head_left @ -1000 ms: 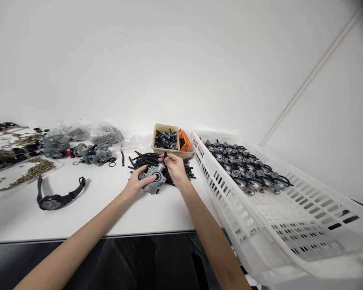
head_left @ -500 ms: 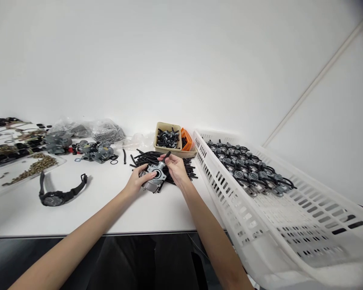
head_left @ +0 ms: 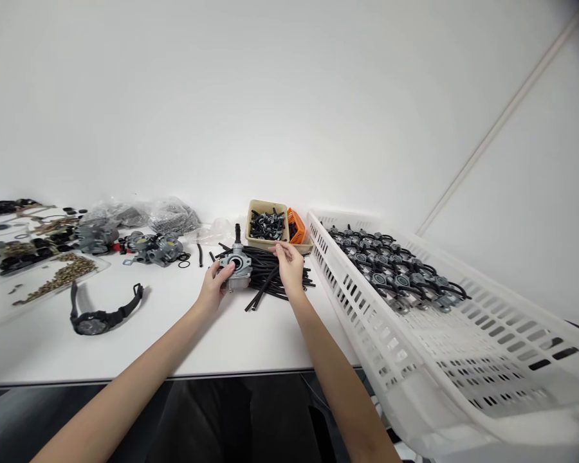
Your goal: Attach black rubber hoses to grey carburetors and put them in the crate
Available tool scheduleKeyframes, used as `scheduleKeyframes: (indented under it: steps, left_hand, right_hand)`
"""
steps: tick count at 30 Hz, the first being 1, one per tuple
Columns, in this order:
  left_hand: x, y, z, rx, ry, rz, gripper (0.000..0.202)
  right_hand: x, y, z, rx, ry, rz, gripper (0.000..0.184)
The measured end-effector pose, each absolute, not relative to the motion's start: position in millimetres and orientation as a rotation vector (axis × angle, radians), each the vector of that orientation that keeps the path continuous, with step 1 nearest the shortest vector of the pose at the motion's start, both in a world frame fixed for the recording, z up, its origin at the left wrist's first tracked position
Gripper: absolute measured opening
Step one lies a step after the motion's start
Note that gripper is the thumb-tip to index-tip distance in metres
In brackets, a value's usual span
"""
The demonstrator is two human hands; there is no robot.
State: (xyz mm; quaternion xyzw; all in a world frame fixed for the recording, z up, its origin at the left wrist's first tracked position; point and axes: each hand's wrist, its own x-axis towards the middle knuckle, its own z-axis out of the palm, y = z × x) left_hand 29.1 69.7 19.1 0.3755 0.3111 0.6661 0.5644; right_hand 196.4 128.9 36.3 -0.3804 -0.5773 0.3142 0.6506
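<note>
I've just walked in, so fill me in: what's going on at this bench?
A person's left hand holds a grey metal carburetor upright, a black tube sticking up from it, beside a pile of black tubes. The right hand is at that pile. To the right, a white slotted crate holds rows of similar carburetors.

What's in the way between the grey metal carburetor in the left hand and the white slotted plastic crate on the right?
A heap of black rubber hoses lies directly between the grey metal carburetor and the white slotted plastic crate, and the right hand sits over that heap.
</note>
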Motion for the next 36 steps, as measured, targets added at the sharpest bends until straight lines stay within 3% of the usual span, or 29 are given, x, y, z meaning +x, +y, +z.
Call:
scheduleKeyframes:
  steps: [5,8,12,17,27,36]
  left_hand:
    - [27.0,69.7,25.6,0.774,0.73,1.577,0.049]
    - [23.3,69.6,30.3,0.652,0.695,1.589,0.057]
    - [19.0,67.6,34.6,0.513,0.632,1.645,0.066]
    - [17.6,68.4,32.3,0.503,0.594,1.66,0.06]
    - [17.1,69.3,30.9,0.492,0.635,1.67,0.057]
    - [15.7,71.4,31.0,0.516,0.568,1.688,0.037]
  right_hand:
    - [211.6,128.6,36.0,-1.246,-1.653,0.196,0.027]
    - [221.2,128.3,36.2,-1.427,-1.885,0.051,0.033]
    - [231.7,129.5,36.5,-1.471,-2.02,0.112,0.045]
    - [241.0,131.4,38.1,-1.44,-2.082,0.177,0.053]
    - [246.4,132.4,42.8,-1.424,-2.077,0.09,0.022]
    - [236.9,129.8,55.7,-1.065,-1.522,0.157,0.026]
